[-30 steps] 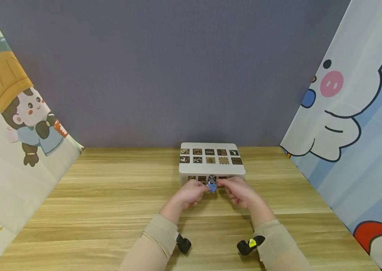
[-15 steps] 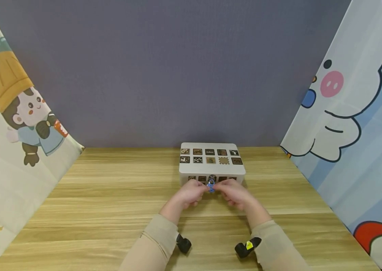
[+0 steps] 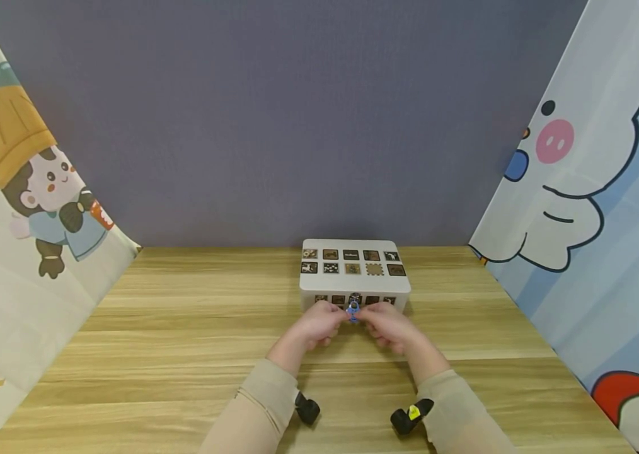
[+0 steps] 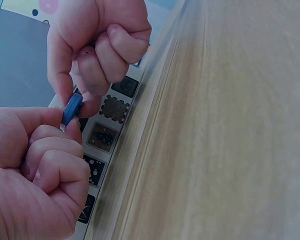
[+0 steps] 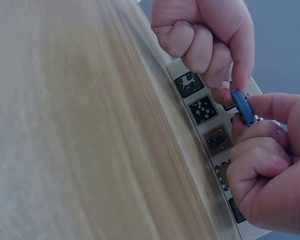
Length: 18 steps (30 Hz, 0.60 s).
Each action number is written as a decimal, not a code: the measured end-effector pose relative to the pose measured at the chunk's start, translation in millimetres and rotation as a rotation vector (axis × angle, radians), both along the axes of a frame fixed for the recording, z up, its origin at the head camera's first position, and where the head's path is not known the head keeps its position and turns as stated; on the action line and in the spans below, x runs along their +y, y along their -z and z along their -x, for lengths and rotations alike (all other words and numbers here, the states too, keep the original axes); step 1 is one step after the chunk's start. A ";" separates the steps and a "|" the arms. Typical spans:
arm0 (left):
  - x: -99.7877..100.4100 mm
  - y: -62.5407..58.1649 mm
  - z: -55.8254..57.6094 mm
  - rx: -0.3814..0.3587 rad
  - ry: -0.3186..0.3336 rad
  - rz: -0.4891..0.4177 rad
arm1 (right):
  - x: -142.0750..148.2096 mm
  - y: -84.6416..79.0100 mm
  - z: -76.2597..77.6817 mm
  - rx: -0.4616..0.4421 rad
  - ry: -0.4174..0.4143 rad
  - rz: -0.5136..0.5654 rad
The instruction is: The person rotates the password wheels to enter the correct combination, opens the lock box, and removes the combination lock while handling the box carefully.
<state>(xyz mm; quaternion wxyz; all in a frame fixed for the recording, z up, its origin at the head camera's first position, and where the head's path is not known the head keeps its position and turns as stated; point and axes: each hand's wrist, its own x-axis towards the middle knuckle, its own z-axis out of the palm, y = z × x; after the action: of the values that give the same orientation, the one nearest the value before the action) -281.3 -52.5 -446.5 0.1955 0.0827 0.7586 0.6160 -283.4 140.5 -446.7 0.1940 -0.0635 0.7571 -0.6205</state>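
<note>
A small blue padlock (image 3: pixel 353 311) hangs at the metal clasp (image 3: pixel 355 297) on the front of a white box (image 3: pixel 348 282) printed with dark square pictures. My left hand (image 3: pixel 319 323) pinches one side of the padlock between thumb and forefinger. From the other side, my right hand (image 3: pixel 390 323) pinches it the same way. Both wrist views show the padlock (image 4: pixel 72 109) edge-on between the fingertips, its faces mostly covered. The remaining fingers of each hand curl in toward the palm.
The box stands at the back of a wood-grain table (image 3: pixel 195 340), close to a grey panel (image 3: pixel 297 126). Cartoon-printed cloths flank the table, one at the left (image 3: pixel 13 315) and one at the right (image 3: pixel 626 265).
My right hand has moved left, from beside the padlock to pinching it, and the padlock has turned from facing forward to more edge-on. My left hand has kept its hold in place.
</note>
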 end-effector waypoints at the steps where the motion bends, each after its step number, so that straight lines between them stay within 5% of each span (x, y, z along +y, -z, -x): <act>1: 0.0 0.2 0.1 0.000 0.001 0.000 | -0.2 0.2 0.2 -0.003 0.003 0.008; 18: 0.6 0.3 2.0 0.005 0.011 -0.002 | -2.4 3.8 2.1 -0.036 0.027 0.077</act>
<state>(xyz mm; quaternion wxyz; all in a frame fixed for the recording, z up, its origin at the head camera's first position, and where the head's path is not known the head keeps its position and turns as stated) -283.3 -51.9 -446.8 0.1967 0.0886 0.7581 0.6155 -285.5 138.1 -450.5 0.1968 -0.0495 0.7300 -0.6526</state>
